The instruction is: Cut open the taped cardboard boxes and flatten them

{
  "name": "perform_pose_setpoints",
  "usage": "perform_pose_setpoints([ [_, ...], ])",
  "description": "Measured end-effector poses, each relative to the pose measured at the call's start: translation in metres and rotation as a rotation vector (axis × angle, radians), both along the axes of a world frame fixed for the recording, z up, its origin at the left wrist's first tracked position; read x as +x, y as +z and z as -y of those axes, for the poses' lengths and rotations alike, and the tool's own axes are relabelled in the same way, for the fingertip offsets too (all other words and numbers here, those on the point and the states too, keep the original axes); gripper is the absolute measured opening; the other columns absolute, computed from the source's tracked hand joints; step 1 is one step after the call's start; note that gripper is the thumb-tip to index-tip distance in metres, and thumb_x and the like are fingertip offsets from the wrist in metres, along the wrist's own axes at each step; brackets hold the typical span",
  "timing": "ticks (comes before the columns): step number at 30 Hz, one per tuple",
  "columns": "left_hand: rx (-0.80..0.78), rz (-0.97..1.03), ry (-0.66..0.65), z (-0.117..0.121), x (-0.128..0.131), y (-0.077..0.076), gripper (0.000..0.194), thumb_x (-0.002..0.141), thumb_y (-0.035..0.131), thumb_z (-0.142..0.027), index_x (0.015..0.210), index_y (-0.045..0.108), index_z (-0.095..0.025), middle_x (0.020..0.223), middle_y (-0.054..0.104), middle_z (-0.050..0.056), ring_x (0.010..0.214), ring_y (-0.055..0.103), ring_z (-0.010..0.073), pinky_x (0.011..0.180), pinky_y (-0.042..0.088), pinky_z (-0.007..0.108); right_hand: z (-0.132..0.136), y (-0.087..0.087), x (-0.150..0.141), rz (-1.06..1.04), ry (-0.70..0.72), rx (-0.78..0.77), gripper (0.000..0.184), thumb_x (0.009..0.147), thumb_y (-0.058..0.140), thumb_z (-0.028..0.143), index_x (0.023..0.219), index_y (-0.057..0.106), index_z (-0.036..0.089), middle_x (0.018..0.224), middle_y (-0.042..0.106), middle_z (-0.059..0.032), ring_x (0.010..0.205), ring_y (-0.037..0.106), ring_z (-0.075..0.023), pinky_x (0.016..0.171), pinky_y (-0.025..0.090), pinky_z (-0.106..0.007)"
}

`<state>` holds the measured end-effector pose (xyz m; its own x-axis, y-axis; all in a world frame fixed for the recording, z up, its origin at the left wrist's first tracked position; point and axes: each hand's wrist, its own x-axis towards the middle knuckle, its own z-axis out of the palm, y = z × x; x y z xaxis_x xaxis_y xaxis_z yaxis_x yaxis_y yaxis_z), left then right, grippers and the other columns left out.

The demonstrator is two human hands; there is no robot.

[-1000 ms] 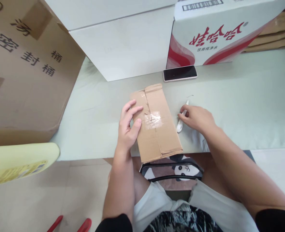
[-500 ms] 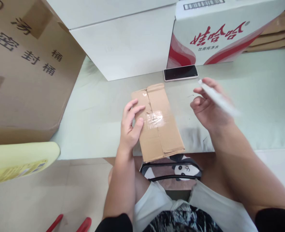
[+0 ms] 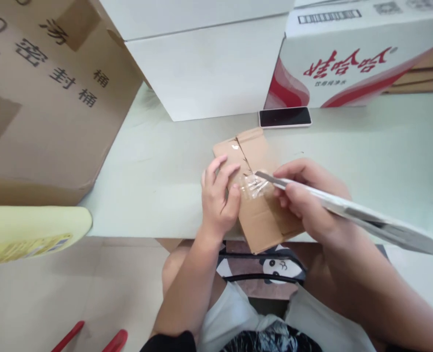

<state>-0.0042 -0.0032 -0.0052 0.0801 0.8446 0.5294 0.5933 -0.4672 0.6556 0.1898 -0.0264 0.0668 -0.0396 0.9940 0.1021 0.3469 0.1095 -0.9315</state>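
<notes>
My left hand [image 3: 219,208] splays on the cardboard box [image 3: 262,225], my right hand [image 3: 321,222] pinches the utility knife [image 3: 339,204], blade [image 3: 266,177] seemingly touching the wrinkled clear tape [image 3: 252,187]!

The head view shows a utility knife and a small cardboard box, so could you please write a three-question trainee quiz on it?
1. True or false: the right hand holds a phone.
2. Fill the gap: ____ is stuck over the seam of the small cardboard box.
3. Where is the left hand?

Key:
1. False; it holds the utility knife.
2. Clear tape.
3. At the box's left side, fingers on its top.
</notes>
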Motion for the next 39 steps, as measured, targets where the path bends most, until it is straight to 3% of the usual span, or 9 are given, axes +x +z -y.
perform_pose_setpoints([
  [3, -0.003, 0.008, -0.007, -0.001, -0.002, -0.001, 0.043, 0.107, 0.036, -0.051, 0.125, 0.063, -0.022, 0.141, 0.059, 0.015, 0.138, 0.055, 0.0296, 0.117, 0.044, 0.049, -0.004, -0.002, -0.004, 0.178, -0.023, 0.041, 0.01, 0.089, 0.063, 0.032, 0.092, 0.068, 0.025, 0.07, 0.07, 0.0003, 0.056, 0.06, -0.0143, 0.052, 0.046, -0.028],
  [7, -0.012, 0.015, -0.027, -0.001, -0.004, 0.0, 0.041, 0.106, 0.037, -0.048, 0.126, 0.062, -0.022, 0.143, 0.057, 0.015, 0.137, 0.054, 0.0296, 0.117, 0.043, 0.048, -0.005, -0.001, -0.007, 0.258, -0.04, 0.082, 0.008, 0.086, 0.062, 0.027, 0.09, 0.069, 0.025, 0.071, 0.072, -0.0003, 0.057, 0.061, -0.0149, 0.051, 0.046, -0.027],
  [18, -0.007, -0.009, -0.01, -0.002, -0.003, -0.001, 0.044, 0.106, 0.033, -0.05, 0.125, 0.062, -0.023, 0.141, 0.058, 0.015, 0.137, 0.054, 0.0292, 0.117, 0.044, 0.049, -0.003, -0.004, -0.01, 0.355, -0.048, 0.116, 0.013, 0.089, 0.061, 0.03, 0.094, 0.071, 0.024, 0.074, 0.074, -0.0021, 0.059, 0.063, -0.0159, 0.056, 0.049, -0.028],
  [39, 0.008, -0.015, -0.019, -0.002, -0.003, -0.002, 0.047, 0.108, 0.031, -0.053, 0.124, 0.062, -0.021, 0.141, 0.056, 0.015, 0.136, 0.054, 0.0276, 0.118, 0.044, 0.046, -0.01, 0.0, -0.012, 0.463, 0.029, 0.062, 0.019, 0.086, 0.055, 0.034, 0.092, 0.07, 0.024, 0.076, 0.077, -0.0019, 0.059, 0.065, -0.0172, 0.058, 0.044, -0.031],
])
